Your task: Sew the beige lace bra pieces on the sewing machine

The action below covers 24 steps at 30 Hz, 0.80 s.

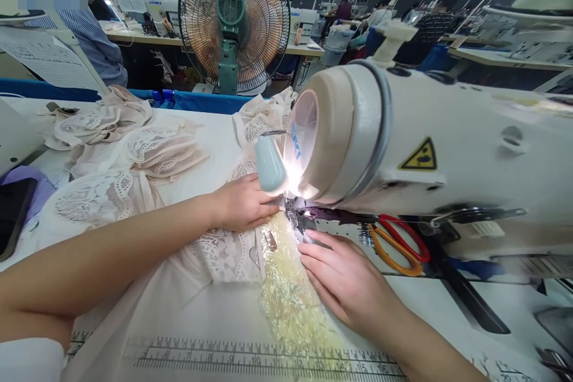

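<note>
My left hand [244, 203] lies on pale lace fabric [224, 253] just left of the needle area [295, 215] of a white sewing machine [447, 149]; its fingers curl down onto the cloth. My right hand [342, 277] rests flat with fingers stretched out, pressing a yellowish lace strip [289, 298] that runs up to the presser foot. Both hands flank the seam in front of the needle, which is washed out by the machine's lamp.
Scissors with red and orange handles [398, 245] lie on the machine bed to the right. More lace pieces [134, 149] are piled at the back left. A dark phone [13, 212] sits at the left edge. A fan [233, 21] stands behind; people work at far tables.
</note>
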Motion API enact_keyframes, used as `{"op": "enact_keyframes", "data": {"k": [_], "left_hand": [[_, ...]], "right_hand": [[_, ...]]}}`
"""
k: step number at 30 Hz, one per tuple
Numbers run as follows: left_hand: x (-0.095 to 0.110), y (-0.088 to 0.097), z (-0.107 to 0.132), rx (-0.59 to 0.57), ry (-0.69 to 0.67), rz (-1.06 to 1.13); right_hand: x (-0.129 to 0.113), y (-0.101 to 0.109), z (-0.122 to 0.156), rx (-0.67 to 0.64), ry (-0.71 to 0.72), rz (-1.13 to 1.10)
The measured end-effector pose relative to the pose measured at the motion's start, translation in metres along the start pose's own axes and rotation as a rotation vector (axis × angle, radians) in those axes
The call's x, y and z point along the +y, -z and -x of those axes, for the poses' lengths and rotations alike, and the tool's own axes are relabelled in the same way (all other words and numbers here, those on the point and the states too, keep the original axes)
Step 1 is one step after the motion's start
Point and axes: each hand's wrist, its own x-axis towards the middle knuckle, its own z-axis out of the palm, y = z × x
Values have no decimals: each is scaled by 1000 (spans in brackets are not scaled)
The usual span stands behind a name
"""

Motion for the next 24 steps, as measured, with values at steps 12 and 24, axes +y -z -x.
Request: {"op": "enact_keyframes", "data": {"k": [12,24], "left_hand": [[50,47,-1,-304,121,83],[50,43,-9,38,564,430]], "right_hand": [[-53,-5,21,10,-166,-367],[-88,-14,-26,171,-380,-513]]}}
